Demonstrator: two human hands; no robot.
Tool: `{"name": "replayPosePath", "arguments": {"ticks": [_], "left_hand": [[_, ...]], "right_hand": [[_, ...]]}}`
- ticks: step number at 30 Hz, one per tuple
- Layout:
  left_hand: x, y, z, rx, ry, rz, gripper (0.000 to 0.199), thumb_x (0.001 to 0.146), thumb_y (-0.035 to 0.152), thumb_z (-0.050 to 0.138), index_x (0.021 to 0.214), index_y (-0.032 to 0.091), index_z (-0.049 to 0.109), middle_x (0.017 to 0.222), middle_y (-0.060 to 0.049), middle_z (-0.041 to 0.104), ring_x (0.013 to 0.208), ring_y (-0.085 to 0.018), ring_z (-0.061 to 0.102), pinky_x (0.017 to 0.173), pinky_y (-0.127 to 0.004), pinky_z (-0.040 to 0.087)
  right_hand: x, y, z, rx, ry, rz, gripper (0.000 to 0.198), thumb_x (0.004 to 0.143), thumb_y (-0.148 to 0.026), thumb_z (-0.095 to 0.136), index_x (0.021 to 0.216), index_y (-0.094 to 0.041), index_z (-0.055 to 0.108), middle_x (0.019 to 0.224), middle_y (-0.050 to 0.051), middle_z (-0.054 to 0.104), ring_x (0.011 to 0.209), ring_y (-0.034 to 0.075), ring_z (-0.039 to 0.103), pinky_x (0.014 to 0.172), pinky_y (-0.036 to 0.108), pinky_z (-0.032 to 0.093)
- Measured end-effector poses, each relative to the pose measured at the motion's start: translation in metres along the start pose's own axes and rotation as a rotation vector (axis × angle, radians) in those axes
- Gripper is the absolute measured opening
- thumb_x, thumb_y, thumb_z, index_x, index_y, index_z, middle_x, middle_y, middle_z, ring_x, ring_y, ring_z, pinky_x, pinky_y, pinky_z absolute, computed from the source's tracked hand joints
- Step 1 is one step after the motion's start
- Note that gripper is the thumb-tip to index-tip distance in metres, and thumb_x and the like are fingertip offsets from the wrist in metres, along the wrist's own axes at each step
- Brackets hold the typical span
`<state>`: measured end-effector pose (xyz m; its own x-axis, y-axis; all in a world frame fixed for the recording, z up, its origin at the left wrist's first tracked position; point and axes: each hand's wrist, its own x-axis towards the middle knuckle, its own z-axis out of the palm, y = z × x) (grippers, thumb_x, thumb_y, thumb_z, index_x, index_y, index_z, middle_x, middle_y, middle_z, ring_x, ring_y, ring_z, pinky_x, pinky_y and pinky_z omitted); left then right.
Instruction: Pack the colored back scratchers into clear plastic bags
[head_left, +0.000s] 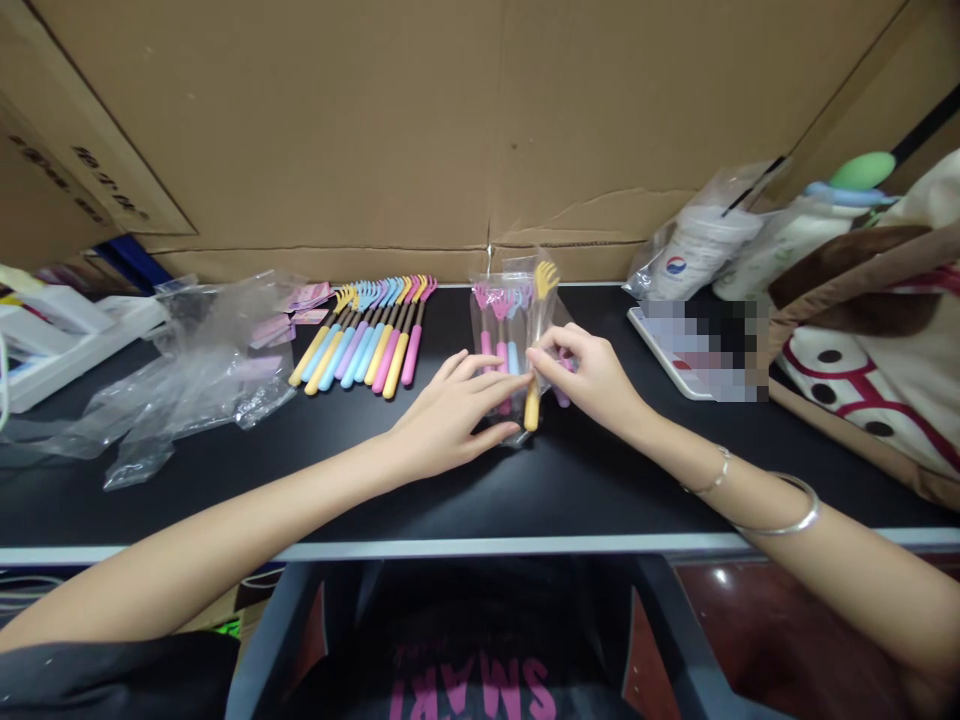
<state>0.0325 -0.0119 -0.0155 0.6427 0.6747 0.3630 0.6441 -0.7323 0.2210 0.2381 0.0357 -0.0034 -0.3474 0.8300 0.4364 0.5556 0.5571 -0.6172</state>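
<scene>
A yellow back scratcher [532,405] with a claw-shaped head lies in a clear plastic sleeve. My right hand [589,375] pinches the sleeve's edge beside its handle. From the left, my left hand [465,405] reaches over with fingers stretched out and apart, its fingertips touching the sleeve. Under and beside the hands lie several bagged back scratchers [501,305] in pink, blue and purple, partly covered by my left fingers. Left of them, a row of loose back scratchers [367,345] has yellow, blue, purple and pink handles pointing toward me.
Clear plastic bags [202,350] are heaped on the left, with pink cards [307,300] behind. To the right are a phone [660,350], a lidded cup [701,250] in a bag and a cloth bag [885,350]. Cardboard [360,130] walls the table's back.
</scene>
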Motion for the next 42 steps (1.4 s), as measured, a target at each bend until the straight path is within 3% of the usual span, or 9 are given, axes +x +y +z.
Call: {"name": "replayPosePath", "arguments": {"ticks": [3,9,14,21,26,30,34,37,42], "left_hand": [[0.000,0.000,0.004,0.020,-0.056,-0.014,0.051,0.095,0.038,0.051,0.143,0.023,0.041,0.138,-0.006,0.056,0.138,-0.027,0.034,0.117,-0.054,0.018],[-0.001,0.001,0.012,0.087,-0.103,0.013,0.058,0.096,0.043,0.046,0.147,0.018,0.034,0.144,-0.010,0.049,0.142,-0.027,0.030,0.119,-0.055,0.016],[-0.002,0.000,0.015,0.115,-0.089,0.004,0.057,0.096,0.048,0.044,0.145,0.018,0.038,0.148,-0.011,0.044,0.142,-0.029,0.029,0.119,-0.055,0.016],[-0.002,-0.003,0.011,0.133,-0.060,0.023,0.050,0.097,0.047,0.044,0.135,0.016,0.050,0.142,-0.013,0.051,0.139,-0.027,0.037,0.118,-0.054,0.021],[-0.001,-0.006,0.003,0.158,-0.020,0.042,0.041,0.097,0.043,0.044,0.128,0.019,0.055,0.133,-0.010,0.060,0.132,-0.024,0.046,0.116,-0.049,0.026],[0.002,-0.008,-0.003,0.194,0.134,0.019,0.030,0.096,0.035,0.046,0.119,0.022,0.061,0.117,-0.007,0.068,0.119,-0.021,0.057,0.109,-0.043,0.036],[0.003,-0.009,-0.006,0.217,0.268,0.046,0.027,0.093,0.025,0.048,0.117,0.022,0.062,0.125,-0.005,0.066,0.126,-0.023,0.051,0.105,-0.041,0.039],[0.003,-0.010,-0.005,0.236,0.237,0.073,0.029,0.094,0.025,0.048,0.120,0.022,0.060,0.132,-0.003,0.062,0.130,-0.024,0.046,0.110,-0.045,0.033],[0.004,-0.013,-0.004,0.225,0.138,0.079,0.025,0.096,0.027,0.046,0.115,0.023,0.062,0.118,-0.002,0.069,0.123,-0.023,0.052,0.108,-0.042,0.033]], "right_hand": [[0.002,0.002,0.000,-0.088,-0.026,-0.013,0.023,0.086,-0.035,0.054,0.069,-0.020,0.056,0.066,0.000,0.055,0.062,0.015,0.050,0.062,0.027,0.036],[0.005,0.005,0.000,-0.299,-0.074,-0.077,0.022,0.087,-0.036,0.052,0.072,-0.021,0.058,0.068,0.003,0.060,0.066,0.019,0.054,0.063,0.030,0.036],[0.004,0.008,0.001,-0.294,-0.136,-0.180,0.021,0.091,-0.039,0.047,0.086,-0.022,0.059,0.086,0.007,0.067,0.086,0.024,0.058,0.079,0.037,0.043],[0.000,0.006,-0.002,-0.400,-0.242,-0.263,0.031,0.094,-0.043,0.045,0.106,-0.018,0.059,0.109,0.013,0.065,0.107,0.029,0.058,0.102,0.046,0.040],[-0.002,0.007,-0.008,-0.388,-0.320,-0.248,0.044,0.088,-0.051,0.053,0.115,-0.016,0.057,0.114,0.015,0.065,0.110,0.032,0.059,0.097,0.049,0.044],[-0.003,0.006,-0.011,-0.332,-0.343,-0.236,0.055,0.080,-0.050,0.065,0.123,-0.018,0.054,0.122,0.015,0.064,0.115,0.033,0.058,0.100,0.050,0.043],[-0.005,0.003,-0.011,-0.326,-0.366,-0.252,0.050,0.082,-0.046,0.064,0.122,-0.018,0.055,0.120,0.014,0.065,0.115,0.031,0.058,0.104,0.051,0.039],[-0.006,0.002,-0.013,-0.356,-0.410,-0.277,0.048,0.084,-0.045,0.063,0.122,-0.016,0.056,0.120,0.015,0.064,0.115,0.032,0.057,0.101,0.051,0.041],[-0.007,0.002,-0.016,-0.404,-0.438,-0.283,0.045,0.084,-0.043,0.062,0.121,-0.017,0.058,0.125,0.015,0.062,0.118,0.032,0.056,0.101,0.051,0.042]]}}
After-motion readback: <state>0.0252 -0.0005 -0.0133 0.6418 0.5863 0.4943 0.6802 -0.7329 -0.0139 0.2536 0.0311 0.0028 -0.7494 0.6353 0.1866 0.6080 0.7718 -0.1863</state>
